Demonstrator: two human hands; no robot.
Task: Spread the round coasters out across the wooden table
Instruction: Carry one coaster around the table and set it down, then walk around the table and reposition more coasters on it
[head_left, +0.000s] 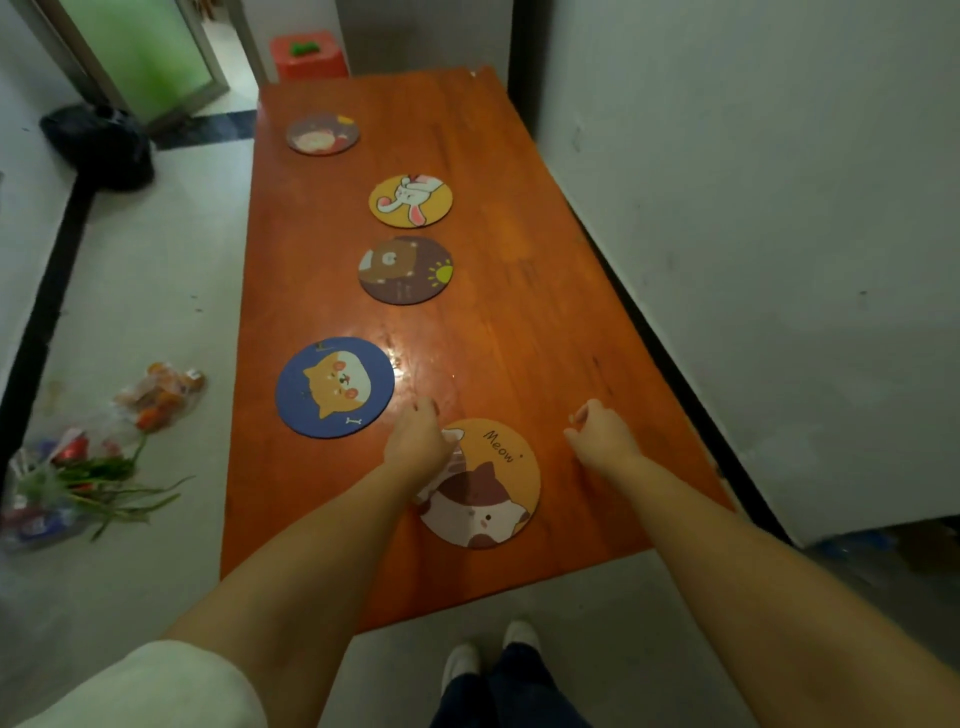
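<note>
We see five flat round coasters lying apart on the glossy orange-brown wooden table (519, 291), none overlapping. Nearest us is the orange cat coaster (493, 493) printed "Meow"; up and to its left lies the blue dog coaster (335, 387), then the dark brown bear coaster (405, 270), the yellow rabbit coaster (410, 201) just beyond it, and far off near the left edge a dim maroon coaster (322, 134) whose picture is too blurred to read. Our left hand (418, 441) rests over the left rim of the cat coaster, fingers curled down; we cannot tell whether it grips the edge or only presses it. Our right hand (602, 436) hangs loosely curled over bare wood just right of that coaster, holding nothing. On the pale floor to the left lies a clear plastic bag (156, 395) with orange items inside, beside green stalks (109, 488). A black bag (98, 143) slumps farther back.
</note>
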